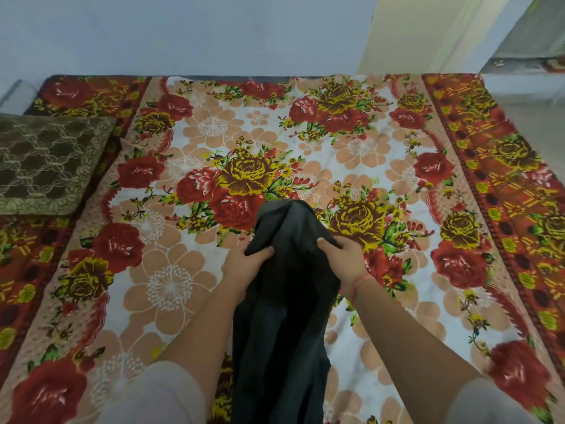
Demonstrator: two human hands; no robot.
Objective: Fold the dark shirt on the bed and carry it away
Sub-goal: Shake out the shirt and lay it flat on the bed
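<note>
Head view, single moment. The dark charcoal cotton shirt [287,301] hangs bunched between your two hands, its long axis running from a rumpled peak just beyond your fingertips back toward your body, where the lower end drops out of the bottom of the view. Your left hand [244,261] is closed on the left edge of the cloth, fingers curled over the fabric with the thumb side pressed in; your right hand [345,255] pinches the right edge the same way, with a thin red thread at the wrist. Both hands sit at about the same height, close together, with only the width of the bunched cloth between them, so neither is clearly nearer. The shirt appears lifted rather than laid flat; whether its far peak touches the bed covered in a red, yellow and peach floral sheet [171,286] cannot be told. A brown lace-patterned cushion [49,163] lies well off to the left of your left hand, clear of the work. Judgement: folding not yet begun; the next move likely calls for spreading your hands apart and laying the cloth flat beyond them.
</note>
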